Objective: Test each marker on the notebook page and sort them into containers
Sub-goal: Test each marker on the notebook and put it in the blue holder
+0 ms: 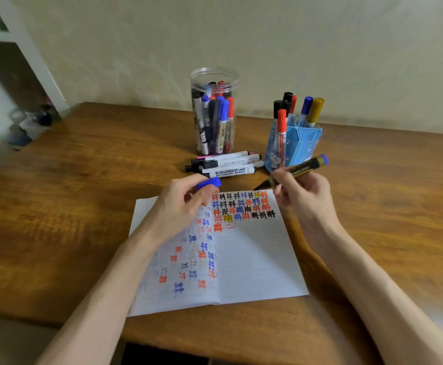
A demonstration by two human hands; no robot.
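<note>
Right now the right hand [303, 193] has its fingers curled round an uncapped marker [306, 167], pinching the barrel near the front. The dark tip slants down toward the top right corner of the notebook [254, 259], seemingly just above it. The left hand [181, 204] pinches the blue cap [210, 183] between thumb and fingertips, above the left page. The marker looks light and stiff, with a smooth plastic barrel that could twist in a loose hold, so a grip close to the tip should steady the stroke. The cap is small and easily dropped. Rows of red, blue and black test marks fill the page top. Beyond lie loose markers [227, 164] on the table [83, 180], the clear jar [213, 75] behind them, and the blue holder [308, 139] beside the right hand.
</note>
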